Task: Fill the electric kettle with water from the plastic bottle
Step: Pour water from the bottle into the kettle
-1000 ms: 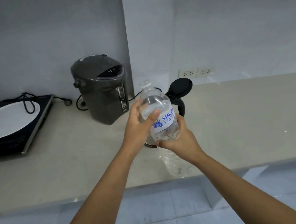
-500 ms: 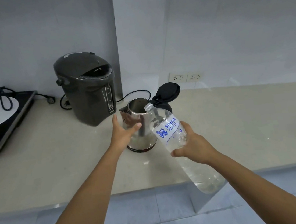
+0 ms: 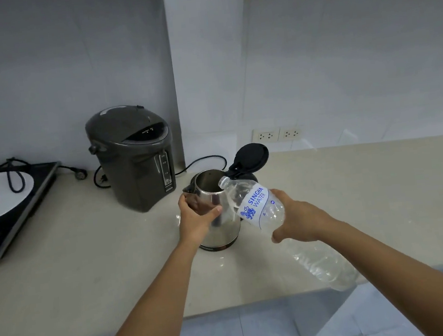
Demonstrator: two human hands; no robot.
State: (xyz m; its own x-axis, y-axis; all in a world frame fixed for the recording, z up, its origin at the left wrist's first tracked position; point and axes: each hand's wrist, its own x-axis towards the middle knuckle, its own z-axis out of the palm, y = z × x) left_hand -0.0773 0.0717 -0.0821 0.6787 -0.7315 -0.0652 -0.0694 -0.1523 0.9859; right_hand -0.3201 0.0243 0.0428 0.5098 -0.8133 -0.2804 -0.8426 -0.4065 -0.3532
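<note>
Plastic bottle (image 3: pixel 262 207) neck-first toward kettle (image 3: pixel 212 196)

kettle (image 3: pixel 212 196): your left hand (image 3: pixel 195 219) covers its near-left wall, and the bottle (image 3: pixel 260 207) crosses in front of its right side, so you can't see the handle properly.
kettle water level: too dark inside the open mouth to tell.
bottle mouth: whether water is running out is too fine to tell.
bottle middle: your right hand (image 3: pixel 299 219) wraps it and hides that stretch.
label small print: too small to read below the brand words.
induction hob (image 3: pixel 15 217): cut off by the left edge.
dispenser (image 3: pixel 135 160) panel text: too small to read.
your arms: cut off at the bottom edge.
</note>
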